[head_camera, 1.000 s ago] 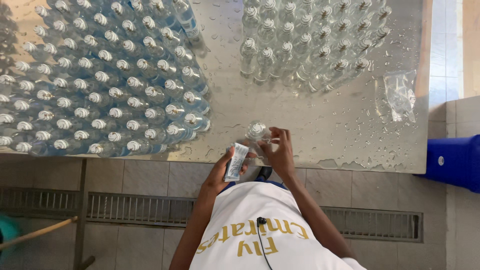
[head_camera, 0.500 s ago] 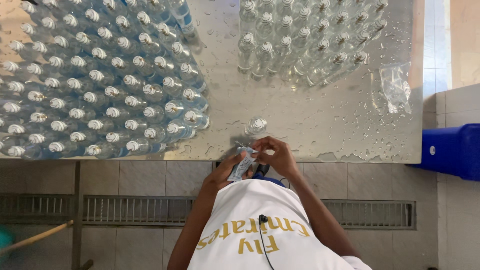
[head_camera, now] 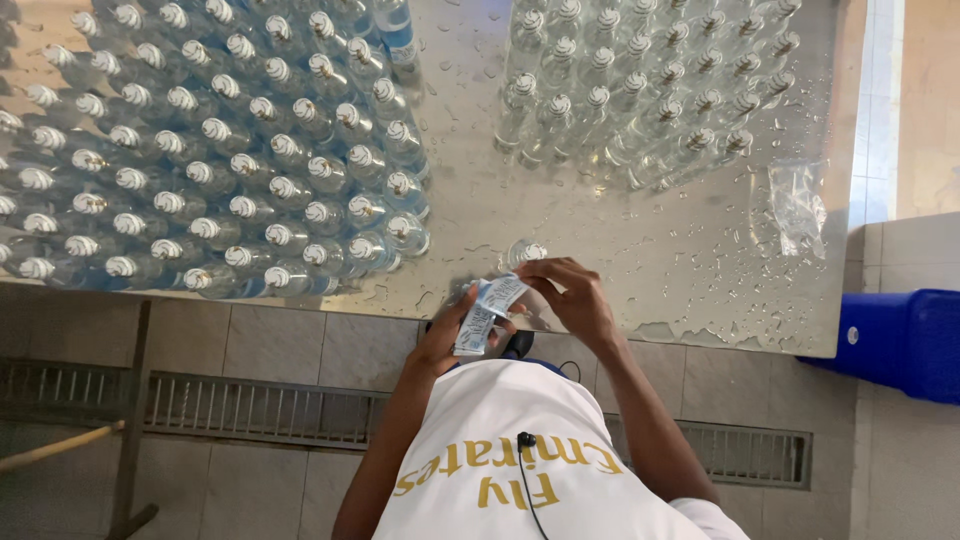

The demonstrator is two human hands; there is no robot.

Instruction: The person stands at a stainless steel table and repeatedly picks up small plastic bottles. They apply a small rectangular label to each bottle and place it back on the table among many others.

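Observation:
My left hand [head_camera: 452, 335] and my right hand [head_camera: 572, 300] meet at the near edge of a wet metal table [head_camera: 690, 250]. Between them they hold a small blue-and-white label strip [head_camera: 487, 312]. Just beyond the fingers stands a single clear plastic bottle [head_camera: 524, 253] with a white cap, partly hidden by my right hand. My right hand's fingers pinch the strip's upper end, and the left thumb presses its lower part.
A large block of blue-labelled capped bottles [head_camera: 220, 160] fills the table's left. A group of clear unlabelled bottles [head_camera: 640, 90] stands at the back right. A crumpled clear plastic bag [head_camera: 797, 205] lies near the right edge. A blue bin [head_camera: 900, 340] sits at the right.
Both hands stay at the table edge with the label strip. The strip has shifted slightly between the fingers and now tilts more upright. The bottle has not moved.

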